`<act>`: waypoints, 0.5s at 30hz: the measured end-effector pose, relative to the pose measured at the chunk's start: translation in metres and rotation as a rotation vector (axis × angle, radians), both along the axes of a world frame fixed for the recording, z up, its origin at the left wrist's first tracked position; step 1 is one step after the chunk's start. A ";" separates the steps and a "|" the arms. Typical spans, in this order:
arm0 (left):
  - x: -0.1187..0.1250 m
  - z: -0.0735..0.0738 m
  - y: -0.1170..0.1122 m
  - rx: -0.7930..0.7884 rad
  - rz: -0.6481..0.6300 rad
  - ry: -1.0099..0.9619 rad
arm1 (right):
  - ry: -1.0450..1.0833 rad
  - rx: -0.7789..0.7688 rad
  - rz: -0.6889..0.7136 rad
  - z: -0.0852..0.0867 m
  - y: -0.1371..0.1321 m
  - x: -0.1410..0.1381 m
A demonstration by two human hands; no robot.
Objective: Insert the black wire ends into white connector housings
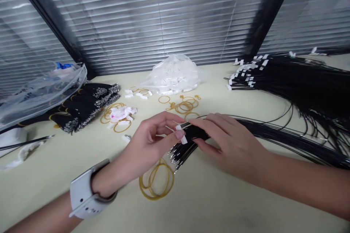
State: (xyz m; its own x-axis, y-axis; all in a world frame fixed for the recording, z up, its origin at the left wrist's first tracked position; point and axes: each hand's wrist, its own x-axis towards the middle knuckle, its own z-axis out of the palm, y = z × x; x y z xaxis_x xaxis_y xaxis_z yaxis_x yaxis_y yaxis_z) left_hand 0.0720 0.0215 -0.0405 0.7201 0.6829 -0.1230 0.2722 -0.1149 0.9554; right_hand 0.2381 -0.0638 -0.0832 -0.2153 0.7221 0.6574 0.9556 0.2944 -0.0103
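Observation:
Between the thumb and fingers of my left hand (153, 138) is a small white tag (182, 134), pinched near the ends of the black cables. My right hand (229, 142) is curled over these black cables (262, 130), thumb on the near side and fingers on the far side. Their metal-tipped ends (177, 156) fan out below the tag; whether it touches a cable I cannot tell. Large yellow rubber bands (156, 181) lie on the table just under my left hand.
A clear bag of white pieces (175, 72) stands by the window blinds. More rubber bands (187, 105) lie before it. At left are bundled black cables (82, 105) under a plastic bag (62, 80); at right, a large pile of tagged black cables (298, 83).

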 end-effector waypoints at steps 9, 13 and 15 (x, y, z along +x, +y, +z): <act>-0.014 0.004 0.008 0.827 -0.113 0.166 | 0.064 -0.311 -0.095 0.014 0.010 0.018; -0.020 -0.003 0.015 1.518 -0.224 0.231 | 0.044 -0.349 -0.046 0.016 0.011 0.017; -0.020 -0.006 0.015 1.647 -0.214 0.185 | 0.019 -0.356 -0.016 0.017 0.013 0.020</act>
State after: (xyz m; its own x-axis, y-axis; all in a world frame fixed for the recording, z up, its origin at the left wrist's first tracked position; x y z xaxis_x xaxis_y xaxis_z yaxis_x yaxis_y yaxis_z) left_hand 0.0521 0.0367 -0.0463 0.8698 0.0585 0.4899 0.2081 -0.9438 -0.2567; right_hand 0.2578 -0.0508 -0.0663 -0.1918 0.9099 0.3678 0.9588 0.2537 -0.1277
